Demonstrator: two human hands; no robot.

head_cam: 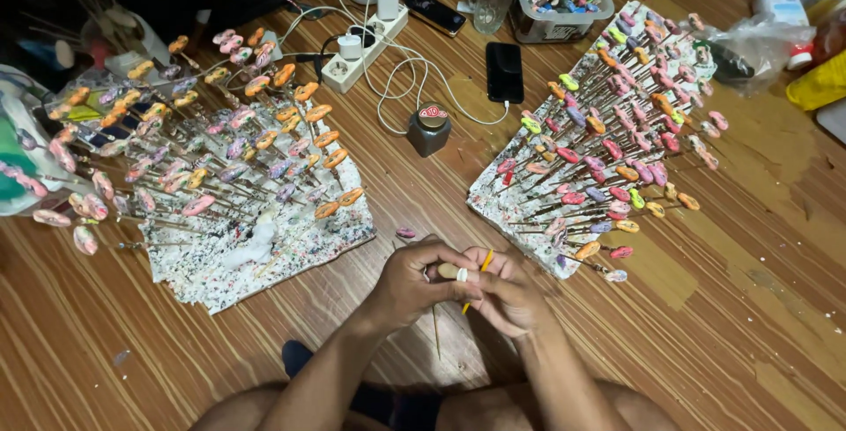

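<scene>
The left hand (407,283) holds a small pale piece (449,271) on a stick; the right hand (509,294) pinches an orange brush (480,269) at it, near the floor's (758,308) front edge. This looks like the painting step. Next, a steady stroke is needed, I think.

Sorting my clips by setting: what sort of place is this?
Probably a home craft spot on a wooden floor: paint-spattered boards stuck with painted pieces on sticks, and a power strip.
</scene>
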